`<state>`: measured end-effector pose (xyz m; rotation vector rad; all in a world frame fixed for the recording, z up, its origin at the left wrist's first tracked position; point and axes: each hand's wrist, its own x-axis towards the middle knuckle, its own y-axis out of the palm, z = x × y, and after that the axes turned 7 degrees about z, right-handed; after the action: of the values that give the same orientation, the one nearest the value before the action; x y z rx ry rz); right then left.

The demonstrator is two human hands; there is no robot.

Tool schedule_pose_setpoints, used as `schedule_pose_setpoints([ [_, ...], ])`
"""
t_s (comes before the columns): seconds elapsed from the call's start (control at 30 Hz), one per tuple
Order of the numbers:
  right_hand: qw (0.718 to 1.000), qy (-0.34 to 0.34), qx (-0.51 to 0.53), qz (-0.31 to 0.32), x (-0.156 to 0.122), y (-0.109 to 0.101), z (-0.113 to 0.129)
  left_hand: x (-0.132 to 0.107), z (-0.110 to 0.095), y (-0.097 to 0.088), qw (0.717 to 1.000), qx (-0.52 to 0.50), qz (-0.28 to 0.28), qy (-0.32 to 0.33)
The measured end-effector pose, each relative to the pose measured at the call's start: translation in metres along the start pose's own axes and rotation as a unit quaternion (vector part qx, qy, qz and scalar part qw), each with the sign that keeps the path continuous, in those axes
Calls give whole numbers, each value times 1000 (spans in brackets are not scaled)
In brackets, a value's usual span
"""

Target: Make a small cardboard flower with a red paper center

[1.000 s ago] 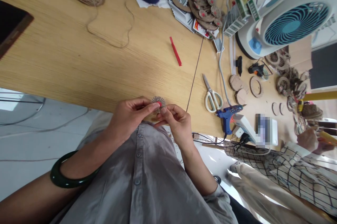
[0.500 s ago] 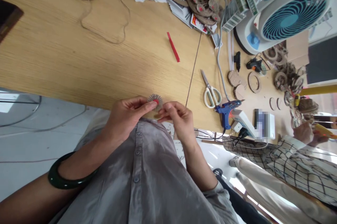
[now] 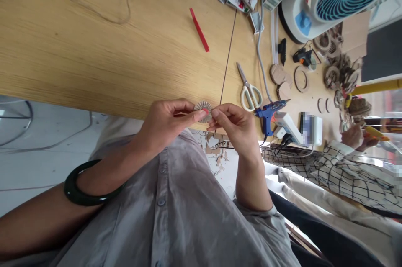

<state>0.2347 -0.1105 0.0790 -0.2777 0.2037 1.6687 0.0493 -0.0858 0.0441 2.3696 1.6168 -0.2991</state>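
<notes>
A small round corrugated cardboard flower [image 3: 203, 104] with a red centre is held just over the table's near edge. My left hand [image 3: 166, 124] pinches it between thumb and fingers, the thumb lying across its face by the red centre. On the other side my right hand [image 3: 237, 124] is closed, thumb and fingertips gripping the flower's right rim. Part of the flower is hidden behind the fingers. Farther in on the wooden table [image 3: 141, 57] lies a red strip [image 3: 199, 30]. Scissors with white handles [image 3: 250, 95] rest right of my right hand.
A blue glue gun [image 3: 267, 116] with a metal tip stands by a white power strip [image 3: 290, 129]. Behind are cardboard discs [image 3: 277, 74], a cardboard ring [image 3: 301, 79] and a fan [image 3: 304, 7]. Twine [image 3: 94, 16] lies back left. Another person's hand [image 3: 353, 136] works at far right.
Both hands have shifted right with the cardboard flower, and the right fingers have closed in on its rim. The view has tilted, so the table things sit higher in the picture.
</notes>
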Motion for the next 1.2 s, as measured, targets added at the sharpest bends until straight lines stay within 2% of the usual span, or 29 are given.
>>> schedule_pose_setpoints([
  [0.17,998,-27,-31,-53,-1,-8,7,2,-14,9,995,-82,52,-5],
  [0.23,996,-43,-41,-67,-2,-12,11,2,-18,12,995,-81,65,-9],
  [0.37,995,-55,-55,-67,-3,-13,14,2,-19,16,996,-78,31,-10],
  [0.47,995,-60,-57,-63,-3,-9,9,1,-15,17,994,-101,26,-15],
  [0.63,997,-43,-49,-47,-3,0,4,-1,-8,13,991,-136,14,-3],
  [0.73,997,-43,-47,-32,-5,-1,4,-1,-4,9,993,-119,4,7],
  [0.9,993,-52,-67,-79,-8,-18,-7,-1,1,2,992,-118,-44,-9],
  [1.07,984,-54,-87,-145,-8,-44,-25,2,5,-3,993,-87,-69,28],
  [1.2,968,-60,-131,-206,-10,-67,-28,6,6,-6,991,-104,-81,32],
])
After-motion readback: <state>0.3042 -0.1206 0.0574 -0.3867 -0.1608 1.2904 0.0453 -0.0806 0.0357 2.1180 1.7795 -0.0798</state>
